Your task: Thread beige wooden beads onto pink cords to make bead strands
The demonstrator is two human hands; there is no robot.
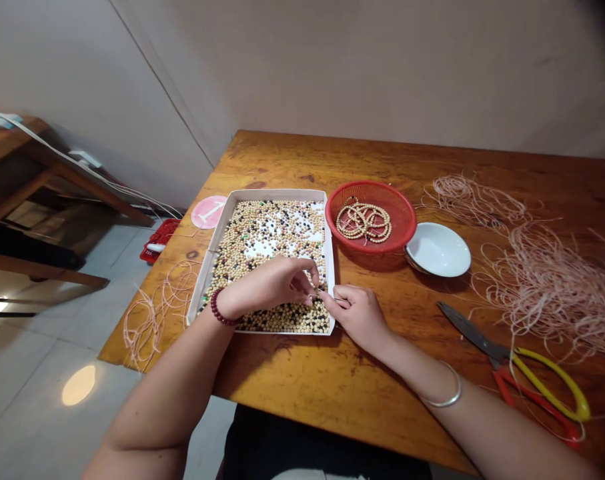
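Left hand (267, 283) and right hand (356, 317) nearly touching, both pinching above the 4 o'clock side of a white cardboard tray (277, 195), seemingly on one thin strand (327, 297), too fine to see clearly. Likely handling light, limp, slippery; best taken near its tip.

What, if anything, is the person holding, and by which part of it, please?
The right hand pinches a thin strand in its fingers; which part is too small to tell.
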